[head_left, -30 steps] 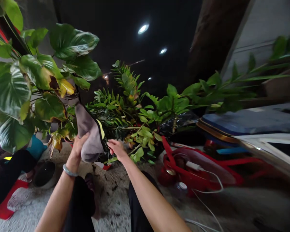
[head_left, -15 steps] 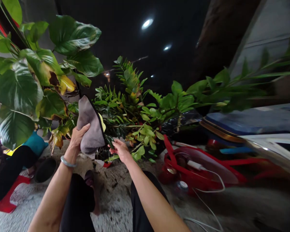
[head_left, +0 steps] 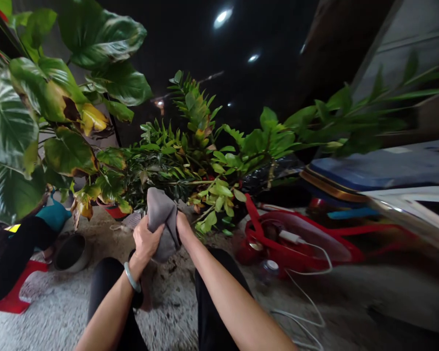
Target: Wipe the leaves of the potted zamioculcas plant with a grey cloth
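Observation:
A grey cloth (head_left: 163, 222) hangs bunched between my two hands, low in front of the small-leaved plants (head_left: 190, 131). My left hand (head_left: 148, 241), with a pale bangle on the wrist, is closed on the cloth's left side, thumb across its front. On the cloth's right edge is my right hand (head_left: 183, 228); its fingers are hidden behind the cloth, so their grip cannot be seen. Green leafy stems (head_left: 219, 195) rise just to the right of my right hand.
Large-leaved plant (head_left: 69, 151) at left. A grey pot (head_left: 71, 253) stands by a red stool (head_left: 18, 292) and another person's dark-clothed leg (head_left: 18, 258). At right are a red basket (head_left: 256, 222) with a white cable (head_left: 307, 297) and a blue-topped box (head_left: 380, 170).
The cloth and my left hand have moved right and down. My right hand, whose fingers were at a dark green leaf, has come against the cloth and its fingers have gone behind it.

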Demonstrator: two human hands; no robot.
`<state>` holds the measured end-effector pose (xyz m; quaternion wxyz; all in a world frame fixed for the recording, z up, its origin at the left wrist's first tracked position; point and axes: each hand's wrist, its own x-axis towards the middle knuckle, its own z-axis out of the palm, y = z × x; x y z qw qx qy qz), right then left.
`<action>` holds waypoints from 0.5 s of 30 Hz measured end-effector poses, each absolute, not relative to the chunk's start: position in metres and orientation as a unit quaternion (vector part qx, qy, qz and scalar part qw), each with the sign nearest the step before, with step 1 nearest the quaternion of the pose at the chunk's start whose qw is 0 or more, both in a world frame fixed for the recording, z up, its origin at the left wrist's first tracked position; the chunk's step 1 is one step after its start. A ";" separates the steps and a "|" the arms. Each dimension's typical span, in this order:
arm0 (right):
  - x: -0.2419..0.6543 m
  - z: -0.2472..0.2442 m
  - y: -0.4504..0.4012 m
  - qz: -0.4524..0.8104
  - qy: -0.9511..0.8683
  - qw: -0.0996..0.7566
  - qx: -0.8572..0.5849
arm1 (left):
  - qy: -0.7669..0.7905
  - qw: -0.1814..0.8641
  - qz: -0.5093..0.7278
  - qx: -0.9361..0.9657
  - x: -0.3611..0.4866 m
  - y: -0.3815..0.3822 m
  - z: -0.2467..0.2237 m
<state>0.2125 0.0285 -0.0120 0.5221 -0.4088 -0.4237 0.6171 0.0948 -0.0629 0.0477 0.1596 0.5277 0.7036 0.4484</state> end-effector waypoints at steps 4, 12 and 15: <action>0.218 0.005 0.016 0.700 -0.382 0.472 -0.376 | 0.723 0.144 0.494 0.460 0.086 -0.066 0.062; 0.216 0.021 -0.001 0.498 -0.508 0.568 -0.414 | 0.695 0.161 0.532 0.456 0.091 -0.076 0.077; 0.213 0.023 -0.006 0.515 -0.481 0.578 -0.412 | 0.662 0.231 0.553 0.451 0.094 -0.080 0.079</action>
